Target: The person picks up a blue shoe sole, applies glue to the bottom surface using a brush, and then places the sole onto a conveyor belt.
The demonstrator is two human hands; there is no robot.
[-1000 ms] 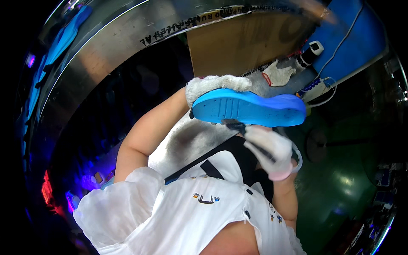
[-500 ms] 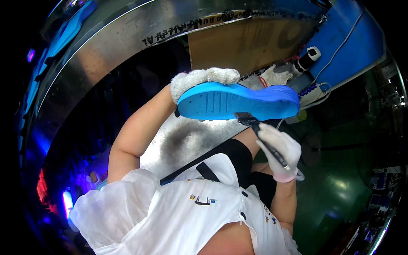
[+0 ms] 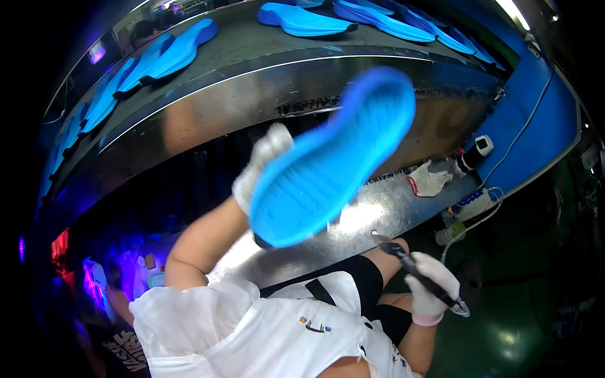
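Observation:
My left hand (image 3: 265, 160), in a white knit glove, grips a bright blue shoe sole (image 3: 328, 164) by its edge. The sole is tilted, its broad face toward me, one end raised toward the belt and slightly blurred. Below it to the right, my gloved right hand (image 3: 433, 286) is closed around a black-handled brush (image 3: 413, 268). The brush's small flat head points up and left, apart from the sole. A bare metal work surface (image 3: 296, 261) lies under the sole.
A dark belt (image 3: 239, 53) curves across the far side, carrying several blue soles (image 3: 305, 20). On the metal surface lies a spare white glove (image 3: 432, 179) beside a black-and-white device (image 3: 476, 154). A small bottle (image 3: 449, 234) stands at the right edge. At lower left, a co-worker's hand (image 3: 120, 302) shows.
My left hand has swung the sole from level to a steep tilt, raising its right end. The brush has come away from the sole, down and right. More of the belt shows.

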